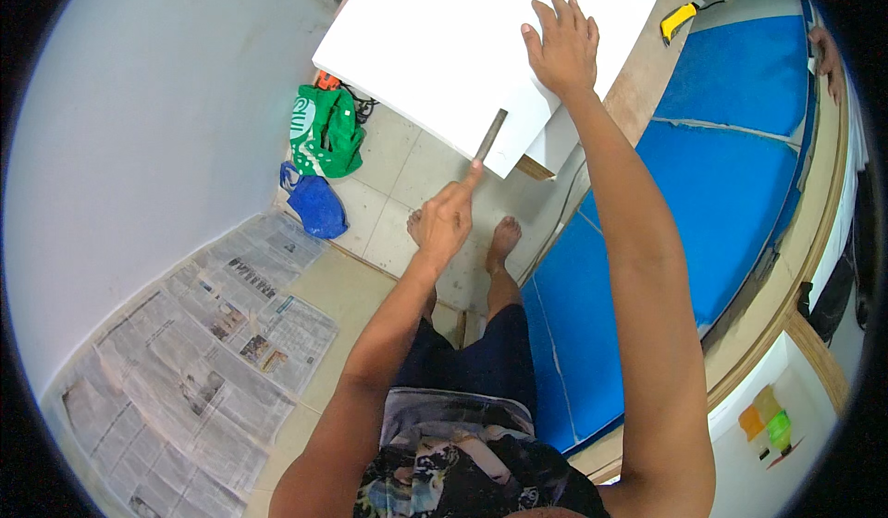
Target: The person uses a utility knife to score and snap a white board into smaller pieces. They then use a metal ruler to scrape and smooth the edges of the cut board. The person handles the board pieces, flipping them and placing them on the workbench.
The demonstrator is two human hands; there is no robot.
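Head view shows the left hand pinching a grey file against the white board's near edge, right hand spread flat on it, smoothing apparently unfinished.

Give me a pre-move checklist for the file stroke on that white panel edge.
1. Left hand grips the flat grey file, index finger along it: ok.
2. File on the white panel's lower edge: looks to be touching, ok.
3. Right hand flat on the panel, fingers spread, holding it down: ok.
4. Panel support: its corner overhangs the wooden bench edge; how firmly it sits, cannot tell.
5. Bare feet on the tile floor right below the filed edge: not ok.
6. Yellow utility knife lies on the bench apart from both hands: ok.
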